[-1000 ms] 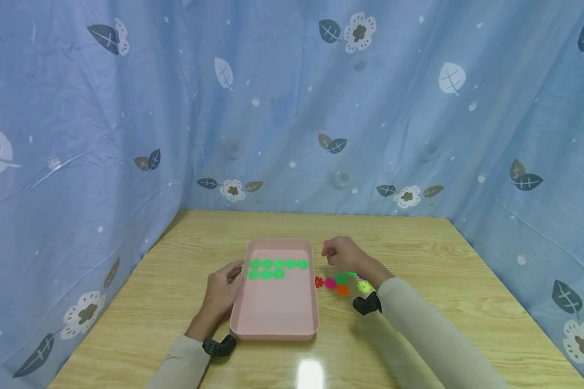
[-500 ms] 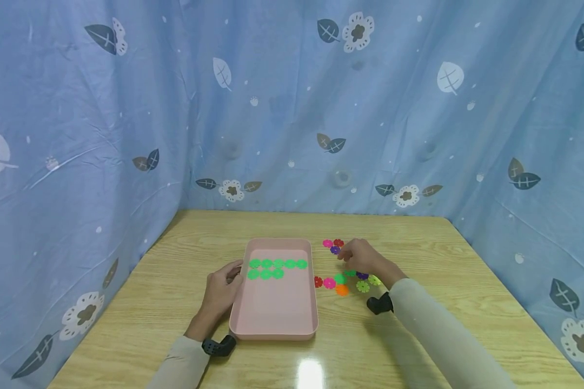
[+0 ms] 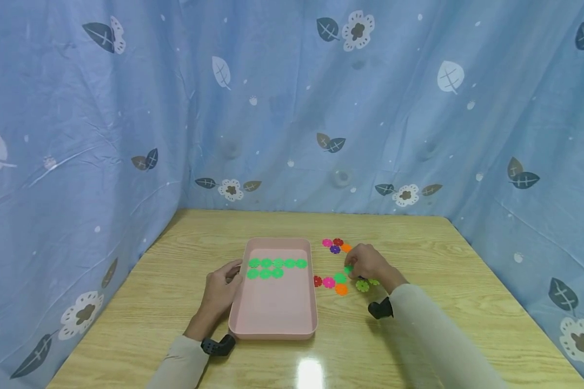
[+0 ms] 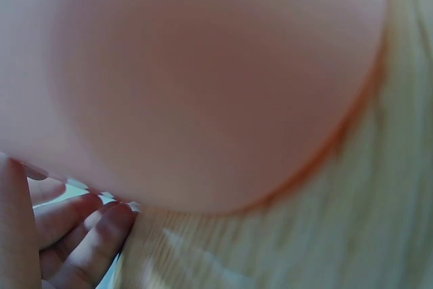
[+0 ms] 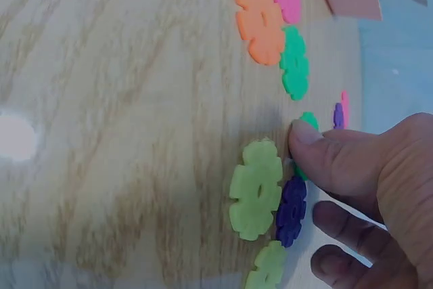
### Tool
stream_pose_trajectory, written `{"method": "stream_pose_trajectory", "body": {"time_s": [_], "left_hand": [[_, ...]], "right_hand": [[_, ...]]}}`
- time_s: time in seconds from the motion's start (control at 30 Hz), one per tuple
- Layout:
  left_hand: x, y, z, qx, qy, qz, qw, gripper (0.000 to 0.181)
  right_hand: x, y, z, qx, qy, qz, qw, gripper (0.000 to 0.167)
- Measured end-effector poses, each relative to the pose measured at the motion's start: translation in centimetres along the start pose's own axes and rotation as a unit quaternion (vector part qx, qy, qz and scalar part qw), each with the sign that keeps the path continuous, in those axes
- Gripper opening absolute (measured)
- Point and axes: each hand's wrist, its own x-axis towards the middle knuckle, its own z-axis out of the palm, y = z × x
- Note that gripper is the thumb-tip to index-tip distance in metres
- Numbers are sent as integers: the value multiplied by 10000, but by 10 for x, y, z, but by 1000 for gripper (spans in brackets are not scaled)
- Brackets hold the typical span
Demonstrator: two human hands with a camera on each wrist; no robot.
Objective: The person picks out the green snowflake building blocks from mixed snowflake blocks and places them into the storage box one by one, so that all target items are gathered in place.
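Observation:
My left hand (image 3: pixel 221 289) rests against the outer left side of a shallow pink tray (image 3: pixel 273 336), its fingertips touching the wall. In the left wrist view those fingers (image 4: pixel 101 235) lie beside the tray's smooth side. Inside the tray, several green flower-shaped plastic discs (image 3: pixel 278 263) lie in two rows, the nearer row shorter. To the tray's right, my right hand (image 3: pixel 370 263) pinches a green flower-shaped disc (image 3: pixel 348 269) low over the table; its thumb partly hides that disc in the right wrist view. Close to the fingers are a purple disc (image 5: pixel 291 211) and yellow-green discs (image 5: pixel 257 191).
Beside the tray lie red (image 3: pixel 318 281), pink (image 3: pixel 328 282), green (image 3: pixel 340 277) and orange (image 3: pixel 341 289) discs. Farther back, another small group includes a purple disc (image 3: pixel 334 249) and an orange disc (image 3: pixel 346 248). A blue patterned curtain (image 3: pixel 292 108) surrounds the wooden table (image 3: pixel 175 259).
My right hand has moved right and nearer from beside the back group of discs, and now pinches a green disc. My left hand and the tray have stayed in place.

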Motion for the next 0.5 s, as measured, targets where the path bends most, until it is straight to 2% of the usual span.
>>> {"method": "stream_pose_trajectory", "body": {"time_s": [0.2, 0.5], "left_hand": [[-1, 2, -1, 44, -14, 37, 10000, 42], [-2, 3, -2, 43, -97, -101, 9999, 44]], "right_hand": [[0, -4, 5, -238, 67, 157, 9996, 22], [3, -5, 7, -466, 144, 88, 9988, 32]]}}
